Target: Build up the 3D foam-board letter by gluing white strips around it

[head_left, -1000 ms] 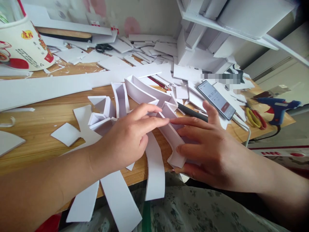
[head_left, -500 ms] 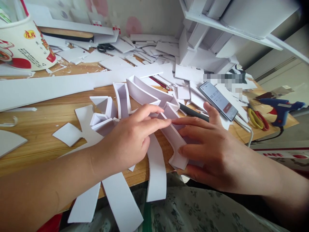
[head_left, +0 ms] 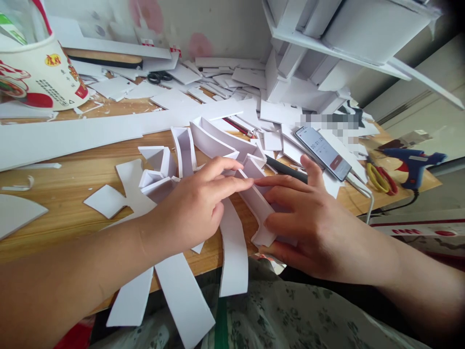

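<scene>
White board trough (head_left: 262,213), one, curved and open-topped, on the desk (head_left: 65,194) to the near left of the phone (head_left: 323,154): right hand (head_left: 286,213) with its grip clamped on the near end, left hand (head_left: 218,189) with thumb and fingers apart, its fingertips resting at the far end. Step in hand, as judged: steadying the trough's walls at their joins, the blue glue gun (head_left: 414,162) lying unheld right of the phone. Next move, as judged: calls for even, light pressure and aligned edges.
</scene>
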Tool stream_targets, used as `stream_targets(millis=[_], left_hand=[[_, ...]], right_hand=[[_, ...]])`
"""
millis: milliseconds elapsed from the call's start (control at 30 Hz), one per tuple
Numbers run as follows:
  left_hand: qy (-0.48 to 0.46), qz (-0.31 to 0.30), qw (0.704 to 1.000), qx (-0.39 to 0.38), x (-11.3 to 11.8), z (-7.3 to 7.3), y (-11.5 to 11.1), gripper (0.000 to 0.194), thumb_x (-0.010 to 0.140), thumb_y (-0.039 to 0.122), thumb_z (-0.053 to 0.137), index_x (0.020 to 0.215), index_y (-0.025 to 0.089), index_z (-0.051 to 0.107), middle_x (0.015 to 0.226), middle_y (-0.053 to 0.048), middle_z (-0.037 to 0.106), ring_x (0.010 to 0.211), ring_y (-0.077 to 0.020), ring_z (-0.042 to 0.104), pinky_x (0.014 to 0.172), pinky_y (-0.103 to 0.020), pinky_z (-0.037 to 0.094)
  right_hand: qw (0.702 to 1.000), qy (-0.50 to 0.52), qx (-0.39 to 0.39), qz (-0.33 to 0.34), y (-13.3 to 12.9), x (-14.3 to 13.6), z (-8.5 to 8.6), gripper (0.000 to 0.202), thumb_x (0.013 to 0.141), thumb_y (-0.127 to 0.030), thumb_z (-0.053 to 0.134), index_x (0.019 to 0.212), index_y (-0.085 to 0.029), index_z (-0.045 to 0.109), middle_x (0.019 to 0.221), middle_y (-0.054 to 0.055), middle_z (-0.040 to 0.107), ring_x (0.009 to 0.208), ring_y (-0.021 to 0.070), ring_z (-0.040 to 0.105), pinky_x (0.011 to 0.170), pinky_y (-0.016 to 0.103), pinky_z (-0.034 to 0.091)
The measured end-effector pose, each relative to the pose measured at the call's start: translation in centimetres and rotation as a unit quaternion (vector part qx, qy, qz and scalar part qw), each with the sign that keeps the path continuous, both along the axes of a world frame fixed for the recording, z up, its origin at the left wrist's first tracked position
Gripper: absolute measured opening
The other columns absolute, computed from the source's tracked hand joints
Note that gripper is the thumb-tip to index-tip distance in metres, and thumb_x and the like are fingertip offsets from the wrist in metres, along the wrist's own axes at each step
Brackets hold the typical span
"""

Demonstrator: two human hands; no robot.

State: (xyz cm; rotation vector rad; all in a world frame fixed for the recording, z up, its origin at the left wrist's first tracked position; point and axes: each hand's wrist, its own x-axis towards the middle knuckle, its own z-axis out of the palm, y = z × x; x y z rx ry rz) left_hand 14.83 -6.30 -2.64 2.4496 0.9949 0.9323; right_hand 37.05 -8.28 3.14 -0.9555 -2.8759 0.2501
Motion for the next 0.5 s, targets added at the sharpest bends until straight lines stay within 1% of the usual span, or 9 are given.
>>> stream_targets(millis=[133,233,400,500], left_hand=[[0.001,-0.001,1.0,-0.004,-0.09,0.01,0.0,0.056,0.077,-0.008,0.037,0.119,0.017,0.064,0.131,-0.009,0.054,0.119,-0.0189,0.057,0.098,-0.031,0.05],[0.002,-0.001,1.0,-0.007,-0.12,0.04,0.03,0.057,0.076,-0.008,0.036,0.118,0.017,0.064,0.132,-0.009,0.053,0.12,-0.0185,0.056,0.099,-0.031,0.05],[0.006,0.003,1.0,-0.009,-0.11,0.04,0.03,0.056,0.077,-0.007,0.036,0.119,0.019,0.063,0.132,-0.008,0.053,0.118,-0.0183,0.057,0.097,-0.032,0.051],[0.005,-0.003,1.0,-0.005,-0.14,0.0,0.02,0.057,0.076,-0.007,0.036,0.119,0.019,0.063,0.131,-0.008,0.053,0.12,-0.0186,0.056,0.1,-0.032,0.05]], right_hand=[[1.0,-0.005,-0.002,-0.001,0.08,-0.03,-0.05,0.013,0.082,-0.029,0.066,0.074,-0.02,0.063,0.09,0.004,0.06,0.127,0.0306,0.049,0.107,0.064,0.006],[1.0,-0.002,0.002,-0.004,0.03,-0.09,-0.01,0.015,0.082,-0.028,0.066,0.071,-0.019,0.062,0.089,0.004,0.059,0.124,0.0306,0.05,0.107,0.064,0.008],[1.0,-0.008,0.002,-0.007,-0.09,-0.23,0.0,0.009,0.079,-0.026,0.065,0.073,-0.02,0.064,0.088,0.004,0.06,0.124,0.0312,0.05,0.107,0.064,0.008],[1.0,-0.007,0.006,-0.011,-0.11,-0.24,-0.13,0.011,0.079,-0.027,0.065,0.072,-0.02,0.063,0.087,0.004,0.059,0.124,0.0307,0.05,0.107,0.063,0.008]])
